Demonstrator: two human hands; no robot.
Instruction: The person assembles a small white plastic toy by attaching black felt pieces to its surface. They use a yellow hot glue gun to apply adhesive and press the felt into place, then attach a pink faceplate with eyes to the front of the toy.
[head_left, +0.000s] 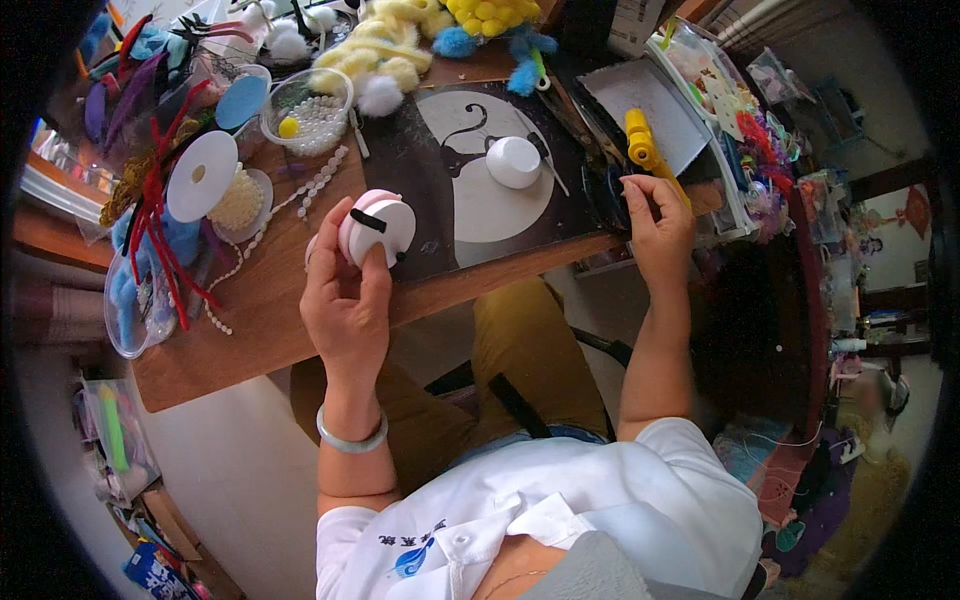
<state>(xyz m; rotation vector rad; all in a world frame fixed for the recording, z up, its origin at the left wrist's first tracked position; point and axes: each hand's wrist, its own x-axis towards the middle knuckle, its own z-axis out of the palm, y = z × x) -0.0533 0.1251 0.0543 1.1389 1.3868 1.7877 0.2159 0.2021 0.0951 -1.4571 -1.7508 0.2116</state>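
Observation:
My left hand (346, 289) grips a round white and pink piece (384, 225) at the table's front edge. A short black fuzzy strip (368, 220) lies across its white face, and a small dark bit shows near its lower edge. Over the right end of the table is my right hand (660, 225), thumb and forefinger brought together; whether something tiny is between them cannot be seen. Just behind those fingers lies a yellow glue gun (642, 142). Between the hands, a small white round dish (514, 163) rests on a dark mat (409, 161) with a cat picture.
Left of the mat stand a clear tub of white beads (319, 109), a white spool (201, 178) and red pipe cleaners (161, 217). Yellow fuzzy strips (375, 45) lie at the back. A grey-topped board (645, 112) and a craft-filled tray (709, 82) are at right. Another person (862, 465) appears far right.

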